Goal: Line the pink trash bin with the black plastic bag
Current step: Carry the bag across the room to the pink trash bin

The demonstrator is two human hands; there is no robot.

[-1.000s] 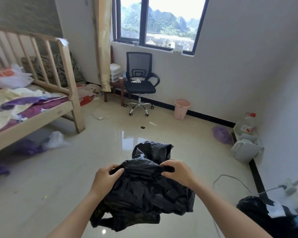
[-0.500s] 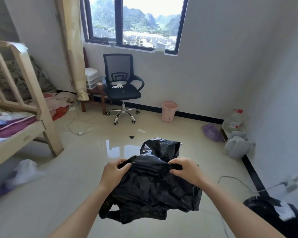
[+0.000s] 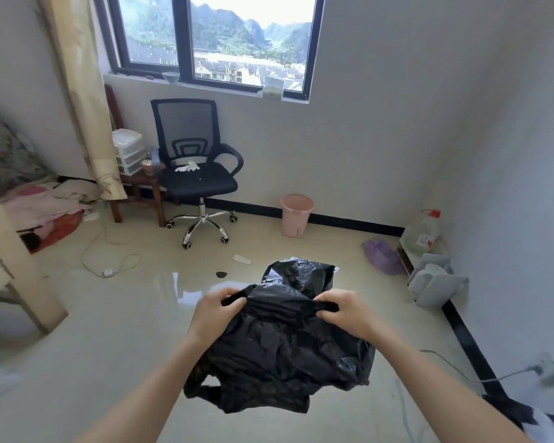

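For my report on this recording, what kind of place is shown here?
Probably a bedroom in a home: a wooden bed frame with bedding at the left, an office chair under the window, and a pink trash bin against the wall.

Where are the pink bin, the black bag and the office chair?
Pink trash bin (image 3: 296,219), head view, front wall.
Black plastic bag (image 3: 282,356), head view, crumpled middle.
Office chair (image 3: 199,182), head view, seat cushion.

The bag (image 3: 282,350) is glossy black, crinkled. The bin (image 3: 296,215) is pale pink. The chair (image 3: 192,161) is black mesh on a chrome base. The curtain (image 3: 84,100) is cream with a faint pattern. The floor (image 3: 109,330) is shiny beige, the walls (image 3: 381,123) grey-white with a black skirting.
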